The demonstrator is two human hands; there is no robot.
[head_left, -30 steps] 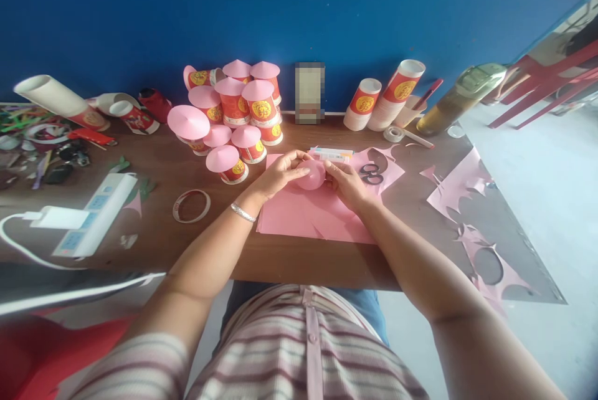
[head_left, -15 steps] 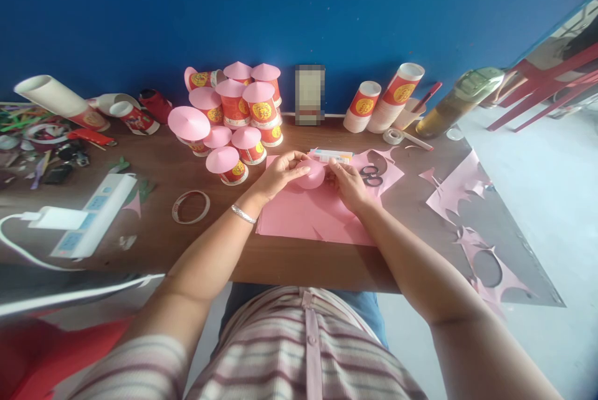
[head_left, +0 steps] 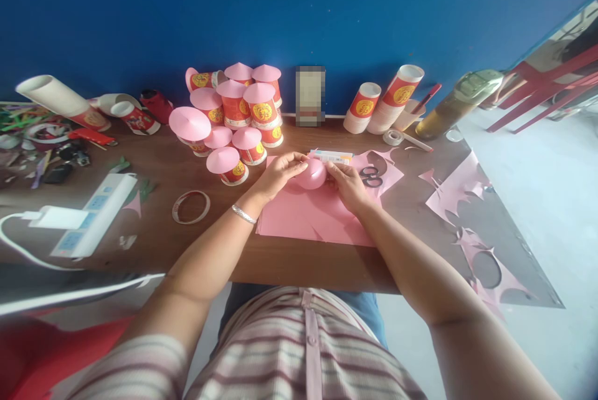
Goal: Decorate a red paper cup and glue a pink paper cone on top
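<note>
Both my hands hold a small round pink paper piece [head_left: 312, 174], curved like a cone, just above a pink paper sheet [head_left: 308, 216] on the brown table [head_left: 289, 260]. My left hand [head_left: 279, 174] grips its left edge, with a silver bracelet on that wrist. My right hand [head_left: 346, 185] pinches its right edge. Black scissors [head_left: 370, 176] lie just right of my right hand. Behind my left hand stands a cluster of red paper cups with pink cone tops [head_left: 236, 119].
Stacked red paper cups [head_left: 387, 104] and a tape roll [head_left: 393, 136] stand at the back right. Pink paper offcuts [head_left: 460, 188] lie to the right. A white power strip [head_left: 91, 216], a tape ring [head_left: 190, 207] and craft clutter [head_left: 42, 144] sit left. A blue wall is behind.
The hands turned the pink paper piece slightly between the fingers; it looks rounder now. Nothing else moved.
</note>
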